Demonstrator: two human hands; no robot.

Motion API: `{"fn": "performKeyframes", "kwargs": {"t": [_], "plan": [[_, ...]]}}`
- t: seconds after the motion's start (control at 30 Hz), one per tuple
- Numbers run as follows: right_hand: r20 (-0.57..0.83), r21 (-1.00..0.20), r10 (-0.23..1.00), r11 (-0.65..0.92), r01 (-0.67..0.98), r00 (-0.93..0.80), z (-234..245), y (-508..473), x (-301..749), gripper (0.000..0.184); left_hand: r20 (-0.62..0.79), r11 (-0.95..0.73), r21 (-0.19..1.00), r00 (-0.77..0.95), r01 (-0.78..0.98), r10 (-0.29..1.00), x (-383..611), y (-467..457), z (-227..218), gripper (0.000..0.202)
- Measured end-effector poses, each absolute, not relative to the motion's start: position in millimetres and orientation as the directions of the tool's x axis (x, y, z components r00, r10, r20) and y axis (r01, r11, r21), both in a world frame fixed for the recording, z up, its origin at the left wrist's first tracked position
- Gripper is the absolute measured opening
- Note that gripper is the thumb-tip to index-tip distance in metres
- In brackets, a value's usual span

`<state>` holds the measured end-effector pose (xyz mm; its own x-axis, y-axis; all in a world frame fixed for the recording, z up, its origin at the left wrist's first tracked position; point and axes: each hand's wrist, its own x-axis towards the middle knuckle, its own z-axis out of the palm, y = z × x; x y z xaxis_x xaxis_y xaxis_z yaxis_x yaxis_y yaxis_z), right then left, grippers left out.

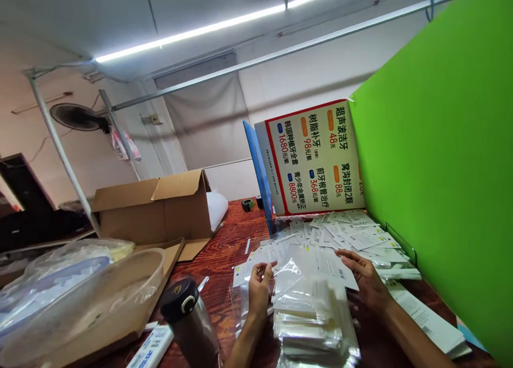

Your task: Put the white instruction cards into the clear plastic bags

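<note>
1 desk (234,245), under everything. 1 pile of printed cards (360,235), count unclear, just beyond the fingers of left hand (259,288) and right hand (366,280). 1 stack of clear bags (306,330) between them, nearer the wearer. 1 flask (196,328) left of left fingers. 1 barcoded card (335,271) at right fingertips. Both finger gaps narrow; can't tell grip.

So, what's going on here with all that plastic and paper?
A person is handling clear plastic bags and white printed cards at a reddish table. The left hand is at the left edge of the top of a stack of clear bags; the right hand is at a white card over that stack. I can't tell whether that card is inside a bag. More cards lie heaped behind.
</note>
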<state>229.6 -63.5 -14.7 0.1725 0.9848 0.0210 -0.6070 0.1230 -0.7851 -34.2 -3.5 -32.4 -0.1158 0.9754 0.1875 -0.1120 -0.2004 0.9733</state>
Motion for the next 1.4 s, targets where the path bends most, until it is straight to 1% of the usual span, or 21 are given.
{"fn": "performKeyframes", "kwargs": {"t": [0.1, 0.2, 0.3, 0.37, 0.47, 0.63, 0.7, 0.8, 0.93, 1.17, 1.3, 1.4], "plan": [[0.051, -0.854, 0.991, 0.107, -0.51, 0.122, -18.1, -67.1, 226.8, 0.035, 0.139, -0.155, 0.953, -0.078, -0.26, 0.987, -36.7, -3.3, -27.0, 0.061], [0.051, -0.906, 0.998, 0.059, -0.42, 0.029, -24.5, -68.2, 226.7, 0.032, 0.093, -0.114, 0.91, -0.071, -0.4, 0.993, -36.4, -4.0, -26.3, 0.069], [0.032, -0.941, 0.997, 0.008, -0.338, -0.067, -28.7, -67.4, 226.6, 0.032, 0.039, -0.071, 0.877, -0.079, -0.474, 0.996, -32.8, -7.2, -25.7, 0.074], [0.02, -0.949, 0.996, -0.007, -0.315, -0.082, -29.2, -67.0, 225.3, 0.031, 0.024, -0.056, 0.865, -0.071, -0.498, 0.997, -30.8, -9.8, -23.3, 0.075], [0.004, -0.943, 0.999, -0.013, -0.333, -0.05, -28.0, -67.5, 223.5, 0.031, 0.013, -0.045, 0.859, -0.065, -0.51, 0.998, -30.4, -11.3, -19.3, 0.073], [0.006, -0.916, 0.999, -0.008, -0.402, -0.034, -24.2, -70.4, 223.4, 0.03, -0.008, -0.05, 0.866, -0.115, -0.498, 0.993, -32.8, -8.0, -19.3, 0.071], [0.006, -0.922, 1.0, 0.004, -0.387, -0.002, -22.8, -71.0, 221.3, 0.03, -0.012, -0.051, 0.858, -0.119, -0.511, 0.993, -33.3, -7.5, -19.3, 0.072], [0.012, -0.935, 0.996, 0.043, -0.352, 0.092, -21.4, -70.2, 215.0, 0.029, -0.018, -0.046, 0.843, -0.113, -0.536, 0.993, -33.9, -8.8, -16.4, 0.072], [0.023, -0.939, 0.981, 0.088, -0.332, 0.193, -20.2, -68.6, 207.5, 0.03, -0.019, -0.032, 0.821, -0.083, -0.57, 0.996, -35.2, -11.2, -11.2, 0.065], [0.005, -0.931, 0.977, 0.083, -0.355, 0.214, -18.5, -70.7, 203.5, 0.031, -0.048, 0.012, 0.798, -0.045, -0.602, 0.998, -35.1, -13.6, -7.8, 0.051], [0.002, -0.937, 0.973, 0.082, -0.339, 0.23, -15.0, -72.8, 200.8, 0.033, -0.05, 0.022, 0.809, -0.032, -0.588, 0.998, -33.9, -14.7, -6.7, 0.05], [0.027, -0.946, 0.967, 0.107, -0.307, 0.253, -9.6, -74.3, 200.5, 0.033, -0.045, 0.022, 0.81, -0.025, -0.586, 0.999, -33.7, -15.6, -5.9, 0.051]]}}
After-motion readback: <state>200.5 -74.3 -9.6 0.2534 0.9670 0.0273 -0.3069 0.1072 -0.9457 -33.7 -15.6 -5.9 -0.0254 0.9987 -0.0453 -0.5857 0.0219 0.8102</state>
